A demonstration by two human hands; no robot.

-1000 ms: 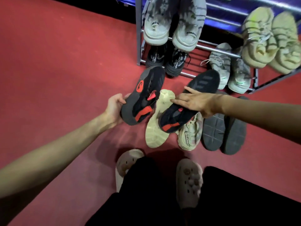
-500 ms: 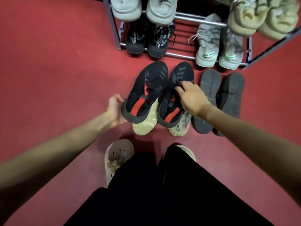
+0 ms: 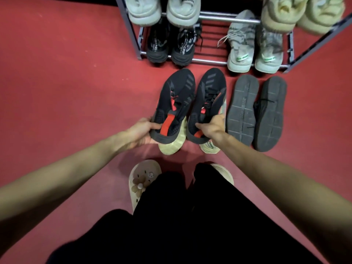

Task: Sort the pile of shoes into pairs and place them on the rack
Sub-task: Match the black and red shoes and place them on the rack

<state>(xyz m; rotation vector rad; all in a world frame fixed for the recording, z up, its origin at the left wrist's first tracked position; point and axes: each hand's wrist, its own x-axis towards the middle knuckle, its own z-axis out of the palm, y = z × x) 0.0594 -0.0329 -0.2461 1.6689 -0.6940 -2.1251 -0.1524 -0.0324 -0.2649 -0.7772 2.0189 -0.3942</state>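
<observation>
Left hand (image 3: 142, 131) grips one black-and-red sneaker's (image 3: 176, 103) heel, right hand (image 3: 211, 127) its mate's (image 3: 208, 100), toes at twelve o'clock toward the rack (image 3: 224, 18).

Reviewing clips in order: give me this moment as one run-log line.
left hand: grips heel of left black-red shoe | right hand: grips heel of right black-red shoe | pair side by side, toes toward rack | not yet racked

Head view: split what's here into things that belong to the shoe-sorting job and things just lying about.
Job:
- black-and-red shoes, one held in the left hand, one in the right hand: left shoe, right shoe
- cream shoes beneath them
- dark upturned shoes
- rack with pairs already on it

Lying about:
- worn sandal
- red floor
</observation>
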